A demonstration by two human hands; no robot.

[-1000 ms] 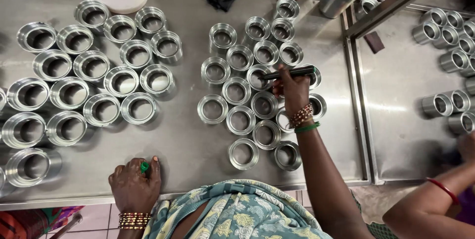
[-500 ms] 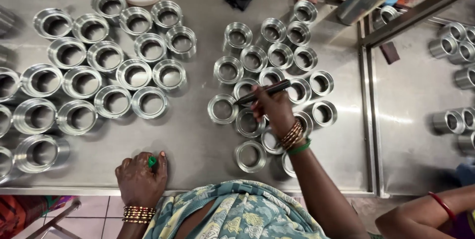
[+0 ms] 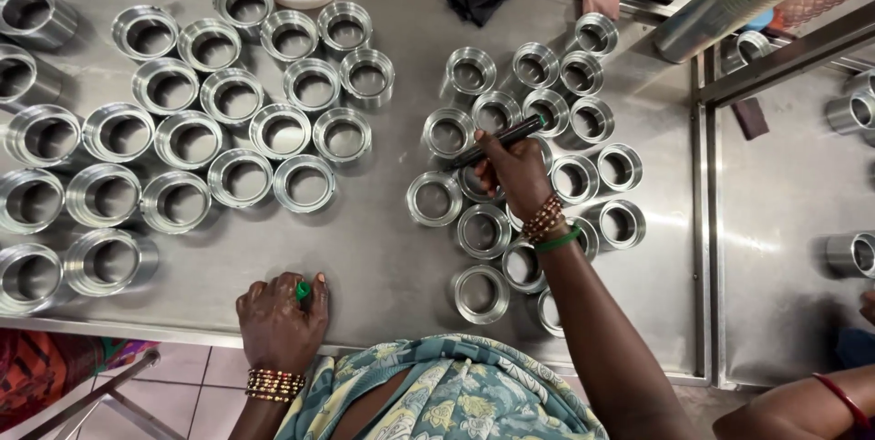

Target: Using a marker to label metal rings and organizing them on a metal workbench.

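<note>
Our right hand [image 3: 512,171] grips a marker [image 3: 497,142] over the rings [image 3: 483,229]; our left hand [image 3: 278,317] clenches a green cap [image 3: 303,291] near the table edge [image 3: 137,329], bare steel between

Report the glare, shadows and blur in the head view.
Head view: sharp overall, with no motion blur on the right hand holding the dark marker; soft glare streaks on the steel table; bright highlights on the metal rings, each casting a short soft shadow; the left hand rests in even light.
</note>
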